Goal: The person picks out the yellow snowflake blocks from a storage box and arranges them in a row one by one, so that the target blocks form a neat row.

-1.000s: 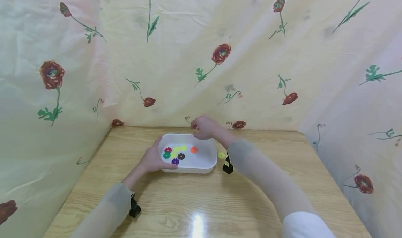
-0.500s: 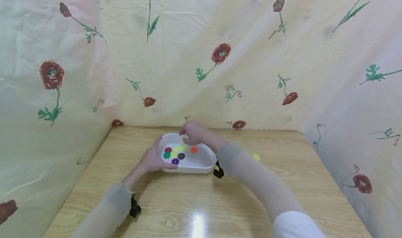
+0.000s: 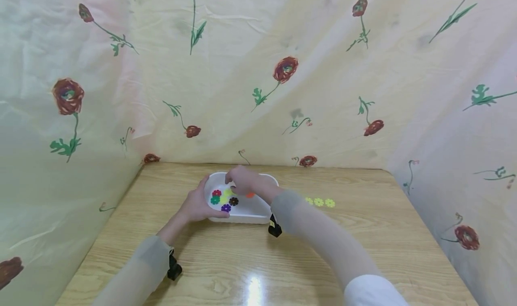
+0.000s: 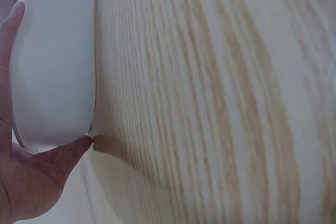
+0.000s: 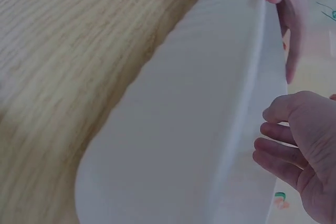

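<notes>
Underneath, a wooden table [image 3: 363,234] (pale grain) meets floral curtains [image 3: 323,72]

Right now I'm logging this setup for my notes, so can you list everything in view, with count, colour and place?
white plastic tub: one, white, mid-table.
flower-shaped plastic discs in the tub: at least six; red, green, yellow, dark, purple, orange.
yellow-green flower discs on the table: three, in a row right of the tub.
wooden table: one, light oak grain.
floral cloth backdrop: cream with red flowers, behind and at both sides.
left hand: grips the tub's left end.
right hand: fingers curled, reaching into the tub.
</notes>
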`<state>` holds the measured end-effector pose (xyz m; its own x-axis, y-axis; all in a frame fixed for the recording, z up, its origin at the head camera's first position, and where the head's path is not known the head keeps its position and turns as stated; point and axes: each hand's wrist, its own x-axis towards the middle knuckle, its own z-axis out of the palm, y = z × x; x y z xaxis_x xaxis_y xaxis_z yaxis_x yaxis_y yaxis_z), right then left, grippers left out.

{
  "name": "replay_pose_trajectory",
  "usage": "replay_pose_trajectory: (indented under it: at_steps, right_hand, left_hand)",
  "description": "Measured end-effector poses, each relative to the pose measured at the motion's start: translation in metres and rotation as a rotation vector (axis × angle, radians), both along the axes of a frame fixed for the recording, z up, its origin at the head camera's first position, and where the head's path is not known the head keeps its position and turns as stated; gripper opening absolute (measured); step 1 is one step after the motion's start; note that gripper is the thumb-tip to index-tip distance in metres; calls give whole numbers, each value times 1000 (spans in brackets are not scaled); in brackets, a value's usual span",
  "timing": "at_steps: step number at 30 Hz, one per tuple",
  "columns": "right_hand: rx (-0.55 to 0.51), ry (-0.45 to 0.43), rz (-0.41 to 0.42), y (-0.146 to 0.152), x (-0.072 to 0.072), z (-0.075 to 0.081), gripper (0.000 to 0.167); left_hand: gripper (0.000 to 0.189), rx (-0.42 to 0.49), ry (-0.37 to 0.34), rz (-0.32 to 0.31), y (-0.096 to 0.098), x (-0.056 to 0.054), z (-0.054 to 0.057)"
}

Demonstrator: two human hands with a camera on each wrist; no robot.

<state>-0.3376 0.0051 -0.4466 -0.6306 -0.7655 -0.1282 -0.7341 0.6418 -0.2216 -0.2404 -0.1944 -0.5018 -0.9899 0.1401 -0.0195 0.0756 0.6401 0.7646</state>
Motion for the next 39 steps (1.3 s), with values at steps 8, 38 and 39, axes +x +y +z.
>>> replay_pose_trajectory:
  at_steps: [8,38,39]
  right_hand:
    - [65,-2,-22,-5,4,-10,35]
    - [136,55,-112,-1,13,-29,19]
    - [124,41,-121,0,13,-29,21]
  left_hand:
    - [141,-10,-2,0,1,-1,0]
    - [141,5,-2,4,1,0,0]
    - [141,5,-3,3,1,0,0]
